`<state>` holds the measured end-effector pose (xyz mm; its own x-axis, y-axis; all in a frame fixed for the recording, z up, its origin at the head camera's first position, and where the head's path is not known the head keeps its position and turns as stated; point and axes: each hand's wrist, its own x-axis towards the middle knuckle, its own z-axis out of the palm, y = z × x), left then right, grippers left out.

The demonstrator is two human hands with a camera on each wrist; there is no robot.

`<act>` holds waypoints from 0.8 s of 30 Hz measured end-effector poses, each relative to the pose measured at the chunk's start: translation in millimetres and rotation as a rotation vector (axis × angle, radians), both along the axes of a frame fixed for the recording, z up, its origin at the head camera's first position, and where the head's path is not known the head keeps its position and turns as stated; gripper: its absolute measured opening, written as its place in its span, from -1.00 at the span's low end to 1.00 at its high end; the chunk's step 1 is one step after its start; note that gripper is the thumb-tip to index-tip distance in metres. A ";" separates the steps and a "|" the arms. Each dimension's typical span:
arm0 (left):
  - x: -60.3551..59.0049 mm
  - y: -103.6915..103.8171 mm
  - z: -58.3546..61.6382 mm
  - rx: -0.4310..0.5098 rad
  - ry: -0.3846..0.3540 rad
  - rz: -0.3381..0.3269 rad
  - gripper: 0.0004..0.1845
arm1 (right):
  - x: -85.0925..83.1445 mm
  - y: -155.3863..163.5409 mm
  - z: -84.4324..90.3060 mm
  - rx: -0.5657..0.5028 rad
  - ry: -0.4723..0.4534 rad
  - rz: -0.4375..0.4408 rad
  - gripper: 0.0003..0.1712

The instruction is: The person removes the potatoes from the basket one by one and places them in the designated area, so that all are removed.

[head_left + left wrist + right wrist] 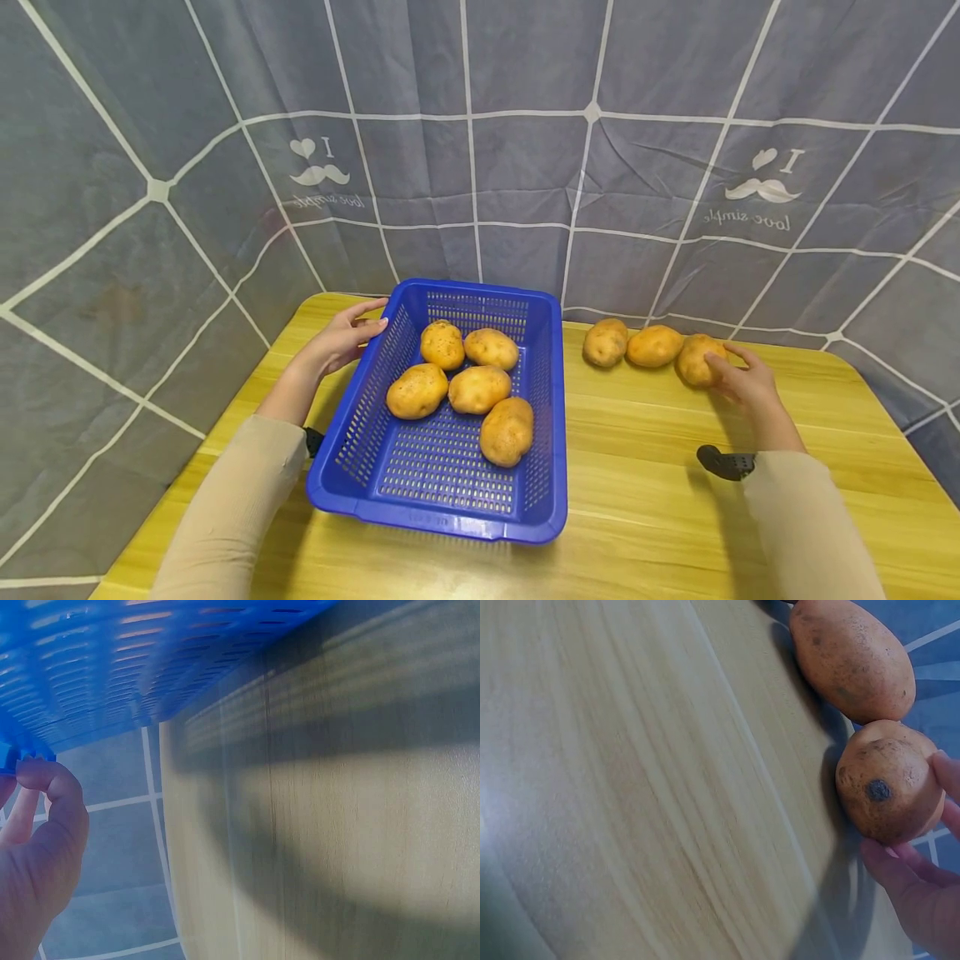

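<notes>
A blue plastic basket (450, 530) with slotted walls stands on the table, several potatoes (507, 432) lying inside it. My left hand (347, 340) is at the basket's left rim near the back; in the left wrist view, the thumb (54, 784) presses the rim while the other fingers are partly hidden. On the right, three potatoes form a row along the table's back edge. My right hand (748, 385) holds the rightmost potato (699, 360), which has a dark spot in the right wrist view. It touches the middle potato (655, 346); the leftmost potato (605, 342) sits beside that one.
The wood-grain table (630, 500) has rounded back corners. A grey curtain (525, 167) with white lines hangs behind the table and along its left side. A black wrist strap piece (723, 463) juts from the right sleeve (810, 525).
</notes>
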<state>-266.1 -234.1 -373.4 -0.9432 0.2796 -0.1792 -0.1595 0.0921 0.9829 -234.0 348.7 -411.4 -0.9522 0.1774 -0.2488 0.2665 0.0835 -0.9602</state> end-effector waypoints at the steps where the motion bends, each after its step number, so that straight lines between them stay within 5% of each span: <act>1: 0.1 -0.1 -0.1 -0.001 -0.001 0.000 -0.35 | -0.2 -0.1 -0.1 -0.003 0.002 -0.003 -0.11; 11: 1.2 1.8 1.5 -0.003 0.000 -0.008 -0.35 | -1.2 -1.1 -0.7 0.024 0.040 -0.028 -0.35; 24: -0.4 0.2 1.1 0.007 -0.006 -0.003 -0.36 | -7.6 -5.4 1.7 0.069 0.029 0.007 -0.16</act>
